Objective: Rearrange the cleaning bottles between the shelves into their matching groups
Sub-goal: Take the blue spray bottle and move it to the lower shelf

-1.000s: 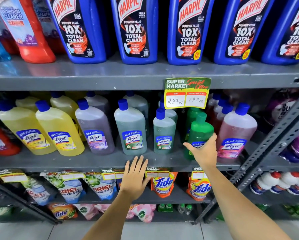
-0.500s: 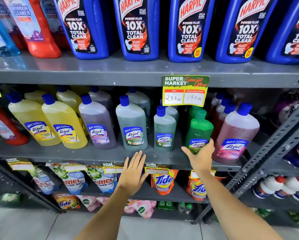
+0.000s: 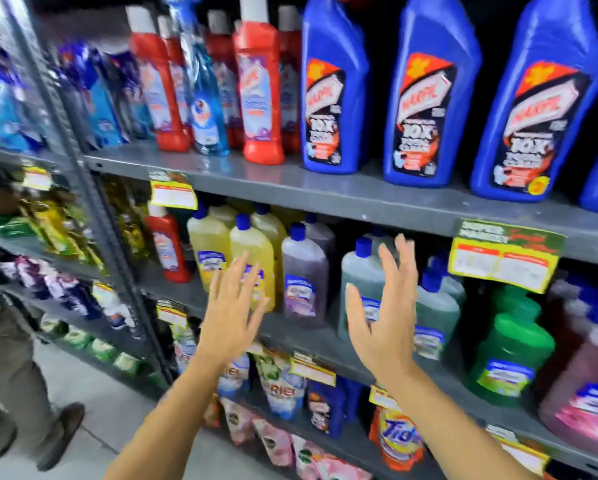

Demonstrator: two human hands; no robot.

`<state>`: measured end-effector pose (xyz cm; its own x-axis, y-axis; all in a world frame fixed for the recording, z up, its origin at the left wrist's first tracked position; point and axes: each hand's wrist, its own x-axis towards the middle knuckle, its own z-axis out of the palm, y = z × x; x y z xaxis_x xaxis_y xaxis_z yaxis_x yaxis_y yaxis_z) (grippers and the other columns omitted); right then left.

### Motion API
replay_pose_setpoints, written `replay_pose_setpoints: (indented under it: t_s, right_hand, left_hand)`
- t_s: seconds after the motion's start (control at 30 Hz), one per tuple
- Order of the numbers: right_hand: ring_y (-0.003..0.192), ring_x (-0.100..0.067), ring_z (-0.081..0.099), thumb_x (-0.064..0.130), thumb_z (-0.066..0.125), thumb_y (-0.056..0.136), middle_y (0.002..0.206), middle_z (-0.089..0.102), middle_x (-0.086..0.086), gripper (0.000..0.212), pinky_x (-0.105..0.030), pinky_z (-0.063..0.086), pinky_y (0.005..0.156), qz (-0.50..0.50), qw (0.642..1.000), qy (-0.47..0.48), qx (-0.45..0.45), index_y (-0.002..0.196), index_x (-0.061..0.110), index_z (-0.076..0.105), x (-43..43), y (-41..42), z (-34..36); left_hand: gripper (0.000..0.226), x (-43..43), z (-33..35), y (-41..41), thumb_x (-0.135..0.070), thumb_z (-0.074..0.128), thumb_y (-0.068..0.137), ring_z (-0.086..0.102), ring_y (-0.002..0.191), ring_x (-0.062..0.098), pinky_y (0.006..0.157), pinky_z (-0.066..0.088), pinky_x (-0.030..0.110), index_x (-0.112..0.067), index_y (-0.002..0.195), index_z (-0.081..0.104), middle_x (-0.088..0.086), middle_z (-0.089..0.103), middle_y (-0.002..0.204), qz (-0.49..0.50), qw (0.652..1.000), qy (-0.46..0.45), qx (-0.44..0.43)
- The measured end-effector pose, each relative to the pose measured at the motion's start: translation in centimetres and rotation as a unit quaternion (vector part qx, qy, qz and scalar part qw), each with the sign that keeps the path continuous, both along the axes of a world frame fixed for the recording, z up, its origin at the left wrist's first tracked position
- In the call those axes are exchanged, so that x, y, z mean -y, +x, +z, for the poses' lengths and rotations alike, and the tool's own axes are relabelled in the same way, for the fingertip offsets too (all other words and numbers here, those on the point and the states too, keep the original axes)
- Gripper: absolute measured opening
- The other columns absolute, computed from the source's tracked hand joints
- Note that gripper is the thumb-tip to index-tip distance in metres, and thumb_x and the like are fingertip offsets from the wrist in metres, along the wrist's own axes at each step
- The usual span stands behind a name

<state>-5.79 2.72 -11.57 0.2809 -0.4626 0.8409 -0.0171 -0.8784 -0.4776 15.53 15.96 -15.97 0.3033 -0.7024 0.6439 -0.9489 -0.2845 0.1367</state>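
Observation:
Both my hands are raised in front of the middle shelf [image 3: 311, 337], fingers spread, holding nothing. My left hand [image 3: 233, 306] hovers before the yellow bottles [image 3: 252, 251]. My right hand [image 3: 382, 310] hovers before a grey-green bottle [image 3: 359, 275]. Between them stands a purple bottle [image 3: 302, 278]. A lone red bottle [image 3: 167, 247] stands at the left end of this shelf. Further right are a green bottle [image 3: 512, 344] and a pink bottle [image 3: 585, 386]. On the upper shelf [image 3: 325, 188] stand red bottles [image 3: 261, 95], a clear blue bottle [image 3: 205, 109] and large blue Harpic bottles [image 3: 335, 88].
A person in grey trousers [image 3: 3, 358] stands at the left by the neighbouring shelf unit. A slanted metal upright [image 3: 93, 202] divides the units. Price tags [image 3: 505, 261] hang from shelf edges. Detergent pouches [image 3: 283, 386] fill the lower shelves. The view is blurred.
The view has swung left and up along the shelves. My right hand has left the green bottle; both hands have risen and now hover open before the yellow and grey-green bottles.

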Motion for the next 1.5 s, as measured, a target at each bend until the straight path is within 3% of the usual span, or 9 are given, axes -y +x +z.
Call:
replay_pose_setpoints:
  t_s: [0.17,0.43,0.63,0.77,0.83,1.07,1.23,1.37,1.5]
  right_hand:
    - [0.149,-0.037,0.014,0.021,0.054,0.095,0.156,0.025,-0.024,0.055,-0.043,0.015,0.12,-0.015,0.992,-0.123,0.027,0.144,0.005,0.037,-0.9,9.1,7.7]
    - [0.149,-0.036,0.015,0.025,0.054,0.093,0.158,0.027,-0.017,0.057,-0.031,0.008,0.121,-0.03,0.995,-0.085,0.045,0.146,0.01,0.038,-4.4,22.2,12.2]
    - [0.146,-0.033,0.023,0.028,0.053,0.093,0.155,0.031,-0.017,0.056,-0.039,0.019,0.12,-0.055,0.993,-0.102,0.017,0.144,0.01,0.039,-3.9,27.2,13.9]
    - [0.144,-0.028,0.028,0.023,0.055,0.091,0.154,0.033,-0.015,0.056,-0.021,0.015,0.118,-0.046,0.994,-0.098,0.01,0.143,0.009,0.041,-2.3,30.4,16.3]
    - [0.144,-0.025,0.028,0.022,0.057,0.09,0.154,0.034,-0.013,0.057,-0.019,0.017,0.116,-0.031,0.996,-0.08,-0.016,0.144,0.01,0.04,-1.8,32.0,17.5]
    - [0.142,-0.026,0.03,0.023,0.059,0.087,0.157,0.026,-0.01,0.071,-0.038,0.031,0.113,-0.056,0.996,-0.041,-0.05,0.149,0.013,0.027,0.0,37.0,21.6]
    - [0.134,-0.029,0.042,0.03,0.069,0.081,0.152,0.032,-0.01,0.089,-0.035,0.035,0.102,-0.064,0.993,0.07,-0.066,0.151,0.016,0.017,1.7,39.7,22.5]
    - [0.12,-0.022,0.055,0.037,0.081,0.072,0.139,0.053,-0.007,0.099,-0.034,0.044,0.1,-0.02,0.974,0.201,-0.102,0.149,0.016,0.022,3.7,40.7,22.4]
    - [0.095,-0.011,0.063,0.017,0.087,0.068,0.118,0.066,-0.002,0.064,-0.019,0.049,0.079,0.008,0.965,0.242,-0.103,0.121,0.016,0.052,4.4,41.2,21.4]
  left_hand:
    - [0.058,-7.1,7.3,8.5,-0.039,0.037,0.098,0.019,0.145,0.032,0.115,0.017,0.052,-0.005,0.145,0.033,0.02,0.024,0.156,0.063,0.996,-0.04,0.039]
    - [0.056,-14.5,12.9,19.5,-0.044,0.03,0.099,0.028,0.142,0.025,0.115,0.016,0.056,-0.011,0.144,0.039,0.009,0.026,0.157,0.091,0.992,-0.003,0.084]
    - [0.054,-12.3,14.5,25.3,-0.043,0.031,0.1,0.03,0.142,0.025,0.114,0.018,0.06,-0.013,0.144,0.039,0.007,0.026,0.158,0.064,0.994,-0.002,0.088]
    - [0.054,-8.1,15.7,28.4,-0.041,0.031,0.1,0.023,0.144,0.026,0.116,0.018,0.054,-0.014,0.147,0.034,0.008,0.021,0.159,0.031,0.995,-0.002,0.09]
    - [0.054,-6.4,15.8,29.8,-0.042,0.03,0.101,0.013,0.147,0.025,0.117,0.018,0.052,-0.015,0.147,0.033,0.008,0.02,0.16,0.022,0.996,-0.004,0.084]
    - [0.052,-4.0,15.9,34.2,-0.043,0.032,0.101,0.005,0.148,0.022,0.118,0.015,0.05,-0.015,0.144,0.04,0.008,0.021,0.16,0.024,0.994,-0.03,0.098]
    - [0.05,-3.8,16.3,36.6,-0.045,0.034,0.099,0.004,0.148,0.026,0.118,0.013,0.053,-0.016,0.137,0.052,0.01,0.024,0.159,-0.025,0.99,-0.023,0.14]
    - [0.053,-3.6,16.8,37.9,-0.05,0.033,0.097,0.022,0.145,0.025,0.116,0.019,0.048,-0.017,0.132,0.057,0.009,0.038,0.153,-0.08,0.991,-0.002,0.109]
    - [0.059,-3.7,16.9,38.4,-0.055,0.032,0.094,0.053,0.126,0.024,0.104,0.037,0.042,-0.016,0.128,0.06,0.009,0.061,0.133,-0.103,0.991,0.001,0.088]
